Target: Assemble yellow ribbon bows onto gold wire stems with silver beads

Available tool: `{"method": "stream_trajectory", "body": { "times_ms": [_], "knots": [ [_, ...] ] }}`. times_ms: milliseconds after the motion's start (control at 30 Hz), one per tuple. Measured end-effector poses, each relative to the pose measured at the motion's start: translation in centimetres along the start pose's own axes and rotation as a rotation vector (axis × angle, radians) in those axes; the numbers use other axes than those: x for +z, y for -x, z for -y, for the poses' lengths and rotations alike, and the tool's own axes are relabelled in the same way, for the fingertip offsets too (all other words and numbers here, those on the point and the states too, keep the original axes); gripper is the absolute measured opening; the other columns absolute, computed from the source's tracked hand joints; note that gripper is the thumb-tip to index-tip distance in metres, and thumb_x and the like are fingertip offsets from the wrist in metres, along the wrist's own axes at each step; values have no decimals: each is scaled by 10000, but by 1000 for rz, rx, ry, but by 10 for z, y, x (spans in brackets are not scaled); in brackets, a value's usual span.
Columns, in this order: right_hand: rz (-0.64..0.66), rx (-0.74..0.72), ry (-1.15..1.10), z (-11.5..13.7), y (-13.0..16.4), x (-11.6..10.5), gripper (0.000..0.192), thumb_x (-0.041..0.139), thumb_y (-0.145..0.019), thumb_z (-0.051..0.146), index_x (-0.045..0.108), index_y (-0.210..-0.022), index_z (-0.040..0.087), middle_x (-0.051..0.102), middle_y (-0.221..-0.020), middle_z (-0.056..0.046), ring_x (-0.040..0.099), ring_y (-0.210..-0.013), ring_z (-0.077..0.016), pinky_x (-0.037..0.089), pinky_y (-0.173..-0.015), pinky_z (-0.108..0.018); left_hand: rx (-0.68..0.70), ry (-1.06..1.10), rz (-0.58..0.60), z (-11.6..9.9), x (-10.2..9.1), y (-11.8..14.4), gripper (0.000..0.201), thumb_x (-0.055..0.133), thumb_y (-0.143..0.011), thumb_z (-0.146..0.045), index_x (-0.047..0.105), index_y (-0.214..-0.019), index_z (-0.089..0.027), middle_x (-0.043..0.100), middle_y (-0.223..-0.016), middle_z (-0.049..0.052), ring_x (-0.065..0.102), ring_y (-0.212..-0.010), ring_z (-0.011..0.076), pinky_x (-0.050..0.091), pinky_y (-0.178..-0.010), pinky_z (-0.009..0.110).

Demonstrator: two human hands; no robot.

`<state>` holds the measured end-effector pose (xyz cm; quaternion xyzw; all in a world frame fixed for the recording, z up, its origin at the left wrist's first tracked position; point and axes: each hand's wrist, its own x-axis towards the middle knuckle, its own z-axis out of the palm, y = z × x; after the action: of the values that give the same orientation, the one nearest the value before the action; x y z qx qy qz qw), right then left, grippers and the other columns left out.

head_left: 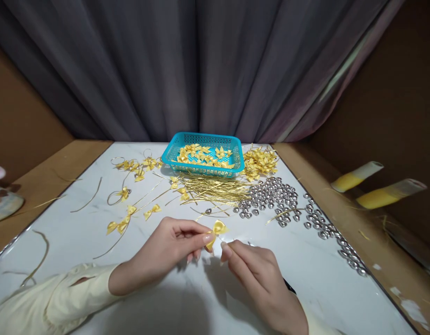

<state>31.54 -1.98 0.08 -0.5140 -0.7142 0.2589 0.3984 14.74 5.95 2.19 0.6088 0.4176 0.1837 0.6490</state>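
- While the left hand [166,251] pinches a small yellow ribbon bow [218,230] between thumb and fingertips, just above the white worktop [326,288], the right hand [260,274] is closed in a fine pinch just beside it, seemingly on a thin gold wire tie that is too slight to make out clearly.
- To do this well, I judge the bow should be held by its knot so the loops stay uncrushed, with the right fingertips working close to that knot and both wrists low over the worktop for steadiness.
- Just beyond the hands lie loose bows [121,225], some already on long gold stems or loops, scattered over the left half of the worktop.
- A bundle of gold wire ties [215,188] lies across the middle, and right of it a heap of small silver beads [271,195], which trails off along the right edge.
- Further back stands a turquoise basket [204,139] with perforated walls; it holds a shallow layer of yellow bows, lying loose and well below the rim.
- Just right of the basket, outside it, a separate pile of bows [258,163] rests on the worktop.
- Two yellow-and-white rolls [358,177] lie off the worktop at the far right.
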Motion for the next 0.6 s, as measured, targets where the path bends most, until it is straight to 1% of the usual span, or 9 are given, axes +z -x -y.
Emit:
{"method": "stream_trajectory", "body": {
  "times_ms": [100,233,300,367,467,600],
  "knots": [
    [-24,23,-40,-1,0,1,295,341,-936,164,449,-663,181,403,-559,45,415,-487,-79,326,-514,-196,7,134,-3,-1,3,-2,144,667,-740,-281,687,-731,-139,558,-569,-21,434,-498,71,343,-485,179],
    [-46,4,-71,-2,0,3,296,331,-937,160,390,-649,192,414,-579,40,416,-505,-82,328,-524,-199,-91,433,57,1,7,-4,125,675,-752,-274,682,-757,-149,518,-593,-38,419,-558,55,338,-536,147],
    [-42,-7,-65,-2,0,5,293,327,-937,160,383,-651,194,411,-579,39,418,-510,-84,326,-523,-201,-111,493,75,3,7,-4,130,680,-752,-273,688,-754,-143,548,-636,-26,417,-581,54,340,-559,148],
    [-37,-4,-64,-1,0,6,297,326,-938,159,375,-647,195,401,-570,42,414,-505,-83,321,-517,-201,-87,469,79,4,6,-4,136,678,-753,-268,689,-727,-134,575,-657,-12,415,-588,59,330,-555,156],
    [-29,19,-67,1,0,7,297,332,-937,160,382,-646,193,386,-560,47,407,-494,-79,316,-506,-199,-39,375,62,4,5,-3,151,665,-758,-254,684,-672,-132,577,-620,-11,415,-584,73,315,-539,174],
    [-3,26,-87,2,0,7,272,329,-941,171,467,-706,178,454,-605,30,449,-535,-84,340,-531,-195,-7,293,87,4,8,-2,190,647,-765,-243,675,-611,-135,578,-576,-15,417,-566,81,324,-550,193]
  ]
}}
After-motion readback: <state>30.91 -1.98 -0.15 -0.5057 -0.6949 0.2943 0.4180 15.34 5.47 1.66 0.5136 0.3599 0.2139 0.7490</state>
